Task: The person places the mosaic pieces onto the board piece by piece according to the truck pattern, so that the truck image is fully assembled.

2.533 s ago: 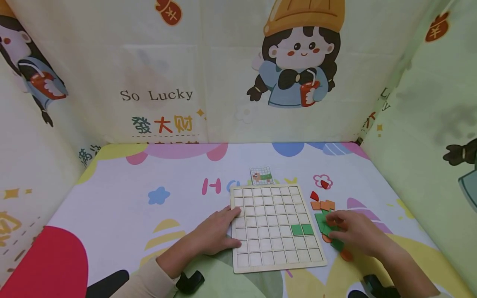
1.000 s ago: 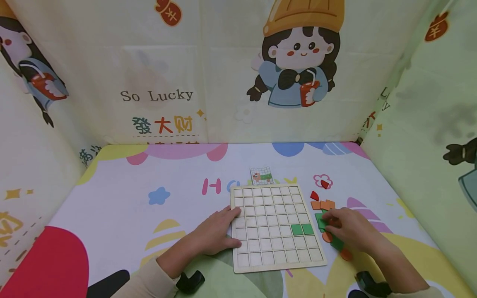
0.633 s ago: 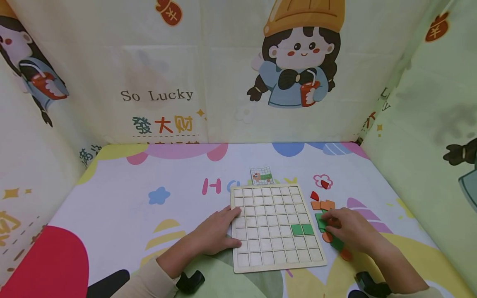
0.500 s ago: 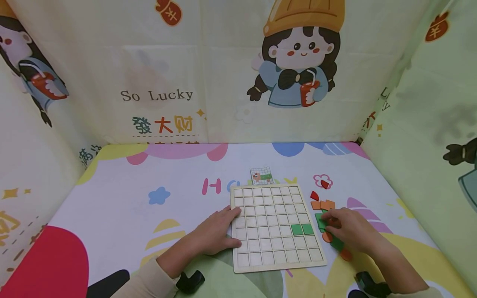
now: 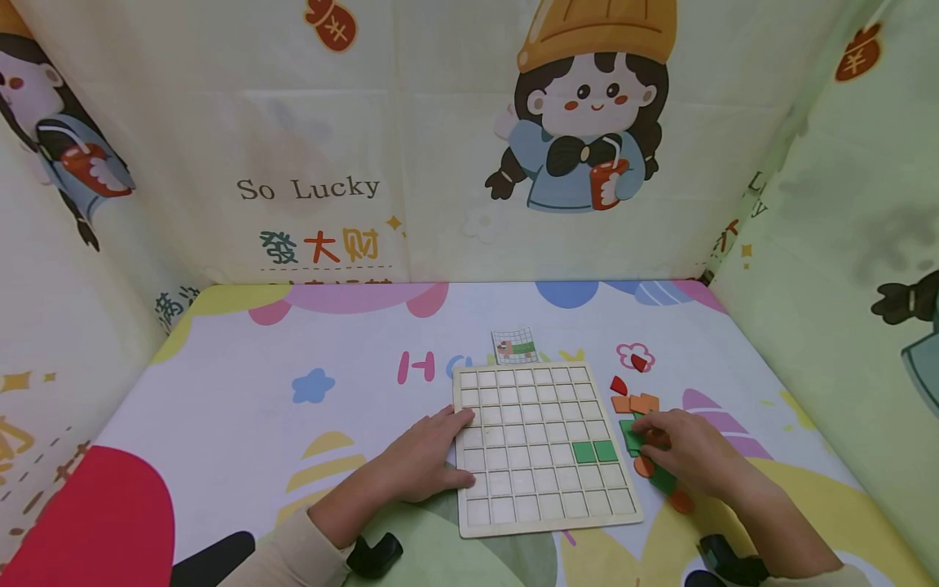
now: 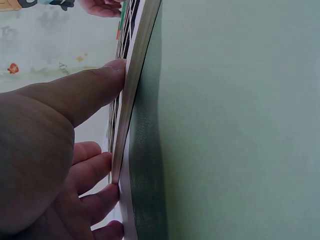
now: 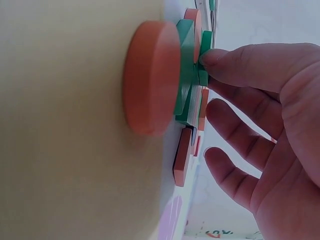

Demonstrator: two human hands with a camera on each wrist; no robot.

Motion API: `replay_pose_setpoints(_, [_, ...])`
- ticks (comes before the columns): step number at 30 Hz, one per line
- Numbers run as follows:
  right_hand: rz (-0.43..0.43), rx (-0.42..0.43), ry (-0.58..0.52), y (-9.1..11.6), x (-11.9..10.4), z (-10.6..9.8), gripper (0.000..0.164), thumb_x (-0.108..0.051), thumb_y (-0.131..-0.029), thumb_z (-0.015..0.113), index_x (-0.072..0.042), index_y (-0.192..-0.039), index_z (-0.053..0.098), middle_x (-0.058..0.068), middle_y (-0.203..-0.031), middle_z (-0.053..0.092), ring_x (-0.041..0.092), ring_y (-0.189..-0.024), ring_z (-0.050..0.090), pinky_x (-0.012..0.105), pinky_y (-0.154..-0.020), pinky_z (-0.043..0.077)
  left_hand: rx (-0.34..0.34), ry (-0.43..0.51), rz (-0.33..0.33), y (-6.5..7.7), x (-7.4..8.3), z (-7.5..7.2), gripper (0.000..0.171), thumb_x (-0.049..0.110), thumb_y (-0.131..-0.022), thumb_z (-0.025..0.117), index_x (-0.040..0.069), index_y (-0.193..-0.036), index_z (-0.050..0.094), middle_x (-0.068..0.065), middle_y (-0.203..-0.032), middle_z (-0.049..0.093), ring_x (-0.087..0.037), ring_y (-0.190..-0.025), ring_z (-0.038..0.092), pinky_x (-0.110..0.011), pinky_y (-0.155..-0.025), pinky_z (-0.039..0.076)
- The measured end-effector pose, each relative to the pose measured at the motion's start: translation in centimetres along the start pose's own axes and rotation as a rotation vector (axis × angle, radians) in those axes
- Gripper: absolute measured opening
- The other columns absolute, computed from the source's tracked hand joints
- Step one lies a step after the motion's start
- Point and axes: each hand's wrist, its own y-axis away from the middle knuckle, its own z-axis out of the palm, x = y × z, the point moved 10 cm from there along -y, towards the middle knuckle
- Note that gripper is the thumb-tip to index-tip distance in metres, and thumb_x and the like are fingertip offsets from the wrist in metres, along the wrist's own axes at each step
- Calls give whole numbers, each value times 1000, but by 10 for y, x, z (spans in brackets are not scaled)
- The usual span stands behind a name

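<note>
A pale wooden grid board (image 5: 550,529) lies on the table, with two green square tiles (image 5: 595,452) side by side in its cells toward the right edge. My left hand (image 5: 421,456) rests along the board's left edge, thumb and fingertips touching the rim. To the right of the board, my right hand (image 5: 689,452) is over a loose pile of pieces. In the right wrist view, its thumb and forefinger pinch a small green tile (image 7: 205,40). More green tiles (image 7: 186,70) and an orange disc (image 7: 150,77) lie close below that hand.
Behind the board lies a small printed card (image 5: 516,346) with a grid picture. Orange squares (image 5: 644,403) and red quarter-round pieces (image 5: 619,386) lie beyond the green ones. Printed cloth walls (image 5: 440,122) stand at the back and sides.
Since the earliest frame my right hand has shifted slightly away from me over the green pieces, uncovering more of an orange disc. My left hand and the board have stayed put.
</note>
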Motion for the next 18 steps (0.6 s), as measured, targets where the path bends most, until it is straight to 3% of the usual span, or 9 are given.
replay_pose_setpoints(18, [47,-23,-47,-1,2,2,27,-13,-85,79,-4,-108,70,0,-99,65,19,-88,59,42,-79,54,-4,2,-5,0,0,1,82,37,-86,78,6,-151,40,-13,-153,42,-33,-145,32,-52,-113,31])
